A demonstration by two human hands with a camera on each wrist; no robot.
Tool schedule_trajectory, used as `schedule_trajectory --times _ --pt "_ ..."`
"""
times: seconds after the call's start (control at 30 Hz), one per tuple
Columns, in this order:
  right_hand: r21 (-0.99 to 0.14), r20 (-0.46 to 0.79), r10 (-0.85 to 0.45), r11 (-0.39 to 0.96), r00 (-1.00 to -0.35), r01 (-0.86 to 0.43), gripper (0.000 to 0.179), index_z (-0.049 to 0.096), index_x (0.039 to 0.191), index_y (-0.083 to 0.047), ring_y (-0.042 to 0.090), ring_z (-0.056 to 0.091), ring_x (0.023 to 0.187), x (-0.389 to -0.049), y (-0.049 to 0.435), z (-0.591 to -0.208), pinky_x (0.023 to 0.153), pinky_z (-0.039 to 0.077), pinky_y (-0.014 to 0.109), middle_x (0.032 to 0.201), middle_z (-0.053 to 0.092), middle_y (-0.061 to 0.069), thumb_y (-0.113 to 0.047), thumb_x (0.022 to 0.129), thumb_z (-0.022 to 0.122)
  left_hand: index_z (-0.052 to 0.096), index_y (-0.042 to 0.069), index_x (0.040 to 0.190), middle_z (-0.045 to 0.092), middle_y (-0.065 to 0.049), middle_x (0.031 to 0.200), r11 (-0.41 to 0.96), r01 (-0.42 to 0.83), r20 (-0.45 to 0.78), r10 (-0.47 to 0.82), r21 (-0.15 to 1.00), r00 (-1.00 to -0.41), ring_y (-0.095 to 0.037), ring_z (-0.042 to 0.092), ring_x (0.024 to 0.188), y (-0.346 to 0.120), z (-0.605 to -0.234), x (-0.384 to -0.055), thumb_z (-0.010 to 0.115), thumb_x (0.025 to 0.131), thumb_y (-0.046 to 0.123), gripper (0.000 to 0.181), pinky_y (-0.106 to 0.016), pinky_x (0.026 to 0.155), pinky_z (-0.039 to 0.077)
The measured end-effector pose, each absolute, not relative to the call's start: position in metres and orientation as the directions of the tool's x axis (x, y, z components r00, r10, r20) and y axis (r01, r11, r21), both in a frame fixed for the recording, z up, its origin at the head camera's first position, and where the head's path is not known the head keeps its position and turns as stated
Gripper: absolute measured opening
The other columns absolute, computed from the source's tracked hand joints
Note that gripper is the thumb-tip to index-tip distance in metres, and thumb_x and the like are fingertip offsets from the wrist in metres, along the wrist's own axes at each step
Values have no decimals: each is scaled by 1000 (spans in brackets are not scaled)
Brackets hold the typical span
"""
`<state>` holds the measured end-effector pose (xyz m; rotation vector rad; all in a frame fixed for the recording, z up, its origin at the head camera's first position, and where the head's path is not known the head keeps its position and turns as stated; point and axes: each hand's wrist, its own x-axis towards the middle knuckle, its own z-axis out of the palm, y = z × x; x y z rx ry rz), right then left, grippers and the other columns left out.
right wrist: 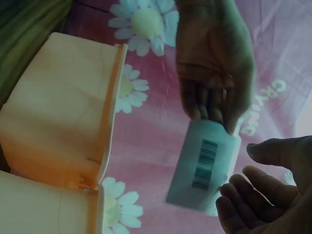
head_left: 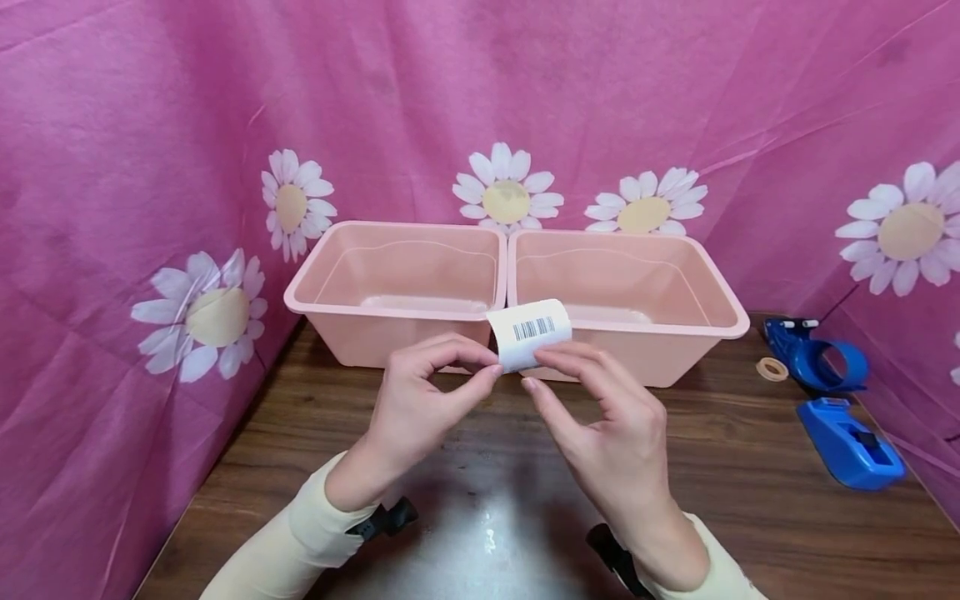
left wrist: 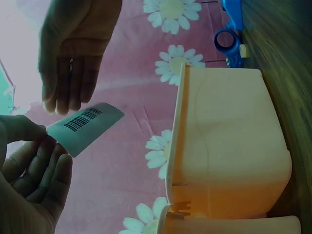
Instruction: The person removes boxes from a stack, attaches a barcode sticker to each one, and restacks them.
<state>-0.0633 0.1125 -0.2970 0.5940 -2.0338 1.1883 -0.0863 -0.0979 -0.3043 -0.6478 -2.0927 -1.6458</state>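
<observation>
A white barcode label (head_left: 531,342), slightly curled, is held up in front of two pink plastic bins. My left hand (head_left: 423,396) pinches its lower left corner between thumb and fingers. My right hand (head_left: 618,429) is at the label's lower right edge, with thumb and fingers parted. In the right wrist view, the fingertips of the right hand (right wrist: 265,195) are close beside the label (right wrist: 202,163), and the thumb stands away from it. The left wrist view shows the printed side of the label (left wrist: 87,127) beyond the left thumb.
The left bin (head_left: 393,333) and right bin (head_left: 637,354) stand side by side on the wooden table (head_left: 465,492). At the right are a blue ring-shaped tape dispenser (head_left: 810,358), a small beige tape roll (head_left: 772,369) and another blue tape dispenser (head_left: 847,442). Pink flowered cloth (head_left: 390,100) surrounds the table.
</observation>
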Motion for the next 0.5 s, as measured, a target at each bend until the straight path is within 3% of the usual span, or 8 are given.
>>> schedule_trajectory --times 0.17,0.5 --pt "-516 804 -37 452 -593 -728 32 88 114 -11 12 81 106 -62 106 -301 101 57 11 110 87 2 2 85 93 87 9 96 83 -3 94 229 672 656 154 704 -739 -13 76 89 -95 -306 -85 87 92 1 9 -23 81 63" --pt "-540 792 -41 417 -609 -731 30 89 112 -11 8 81 102 -59 103 -302 95 57 10 108 87 3 2 86 93 87 8 97 84 -3 94 251 738 709 207 627 -674 -17 78 88 -94 -309 -85 87 90 -4 14 -22 81 61"
